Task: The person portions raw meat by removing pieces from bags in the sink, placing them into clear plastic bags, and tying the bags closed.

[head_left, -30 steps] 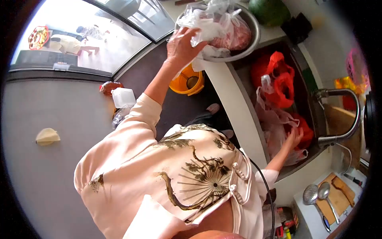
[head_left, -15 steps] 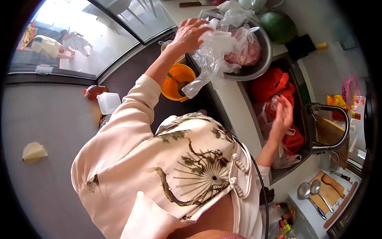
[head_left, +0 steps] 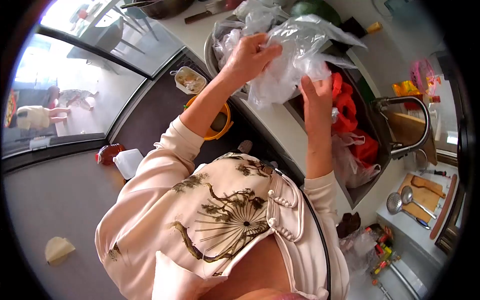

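A clear plastic bag [head_left: 292,65] is spread between my two hands, crumpled and partly lifted above the counter's edge. My left hand [head_left: 248,57] grips its left side, with thumb and fingers closed on the film. On the other side my right hand [head_left: 318,102] pinches the bag, though the film partly hides those fingertips. Behind my left hand lies a metal basin [head_left: 209,52] with more plastic bags [head_left: 230,44] in it. Red bags [head_left: 345,107] lie in the sink [head_left: 354,192], just right of my right hand.
A faucet [head_left: 427,112] arches over the sink. A watermelon [head_left: 315,10] and a knife [head_left: 197,17] lie at the back of the counter. On the floor to the left stand an orange bucket [head_left: 229,122] and a food container [head_left: 190,80]. Another person [head_left: 37,117] is beyond the glass.
My right hand has moved from above the red bags to the clear plastic bag. The bag is now raised and spread between both hands. The view has shifted.
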Tool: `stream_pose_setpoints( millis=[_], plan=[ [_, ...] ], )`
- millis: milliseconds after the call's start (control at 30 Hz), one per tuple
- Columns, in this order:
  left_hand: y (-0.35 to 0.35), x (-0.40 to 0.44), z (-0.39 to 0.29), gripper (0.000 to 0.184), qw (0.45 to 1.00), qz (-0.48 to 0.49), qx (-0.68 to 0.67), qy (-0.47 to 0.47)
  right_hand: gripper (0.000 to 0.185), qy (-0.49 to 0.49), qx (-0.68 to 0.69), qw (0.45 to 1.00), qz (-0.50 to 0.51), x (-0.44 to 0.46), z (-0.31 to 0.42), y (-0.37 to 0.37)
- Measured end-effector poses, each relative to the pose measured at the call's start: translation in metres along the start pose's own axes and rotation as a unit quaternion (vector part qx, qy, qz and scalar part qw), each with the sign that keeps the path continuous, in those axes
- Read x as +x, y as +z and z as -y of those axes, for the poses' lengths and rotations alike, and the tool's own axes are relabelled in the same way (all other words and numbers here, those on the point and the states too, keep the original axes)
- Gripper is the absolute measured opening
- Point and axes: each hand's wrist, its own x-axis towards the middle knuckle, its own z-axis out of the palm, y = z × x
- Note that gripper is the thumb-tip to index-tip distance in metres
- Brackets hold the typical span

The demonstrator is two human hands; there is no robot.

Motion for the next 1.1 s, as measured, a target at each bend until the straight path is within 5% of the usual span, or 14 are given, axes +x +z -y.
stream_pose_setpoints(
  millis=[67, 167, 200, 267, 300, 400, 467, 533, 600, 767, 833, 867, 933, 1100],
  plan=[
    [0.010, -0.009, 0.013, 0.027, 0.999, 0.027, -0.034, -0.026, 0.097, -0.138, -0.231, 0.958, -0.094, -0.003, -0.007, -0.017],
    [0.021, -0.023, 0.026, 0.028, 0.995, 0.053, -0.071, -0.043, 0.085, -0.342, -0.545, 0.756, -0.121, -0.022, 0.019, -0.030],
    [0.023, -0.028, 0.025, 0.028, 0.995, 0.055, -0.070, -0.045, 0.085, -0.340, -0.545, 0.757, -0.122, -0.024, 0.019, -0.037],
    [0.027, -0.040, 0.009, 0.030, 0.983, 0.145, -0.110, -0.036, 0.061, -0.071, -0.337, 0.937, 0.067, -0.033, 0.023, -0.042],
    [0.028, -0.044, 0.006, 0.031, 0.984, 0.143, -0.101, -0.015, 0.038, 0.078, -0.342, 0.934, 0.068, -0.044, 0.037, -0.048],
    [0.016, -0.040, 0.009, 0.029, 0.988, 0.096, 0.038, 0.116, 0.024, 0.009, -0.240, 0.965, -0.106, -0.079, 0.053, -0.076],
    [-0.001, -0.035, 0.009, 0.021, 0.991, 0.107, 0.064, 0.052, 0.019, 0.012, -0.125, 0.936, -0.328, -0.104, 0.075, -0.094],
    [-0.010, -0.027, 0.031, 0.015, 0.971, -0.034, 0.234, 0.047, 0.021, -0.019, -0.005, 0.939, -0.344, -0.133, 0.077, -0.153],
    [0.009, -0.045, 0.011, 0.012, 0.996, -0.076, 0.018, 0.051, 0.024, -0.070, 0.007, 0.924, -0.375, -0.167, 0.070, -0.182],
    [0.126, -0.139, -0.049, 0.017, 0.976, 0.171, -0.086, 0.108, 0.023, -0.003, -0.218, 0.926, -0.308, -0.240, 0.042, -0.156],
    [0.175, -0.171, -0.054, 0.025, 0.953, 0.255, -0.025, 0.159, 0.023, -0.094, -0.007, 0.958, -0.271, -0.260, 0.014, -0.142],
    [0.196, -0.187, -0.052, 0.029, 0.940, 0.283, 0.000, 0.191, 0.023, -0.133, -0.094, 0.936, -0.312, -0.265, -0.026, -0.165],
    [0.217, -0.206, -0.047, 0.035, 0.927, 0.288, 0.045, 0.237, 0.013, -0.026, -0.036, 0.925, -0.377, -0.279, 0.018, -0.124],
    [0.249, -0.222, -0.025, 0.028, 0.914, 0.348, 0.039, 0.205, 0.014, -0.021, 0.087, 0.928, -0.361, -0.315, 0.016, -0.139]
  ],
)
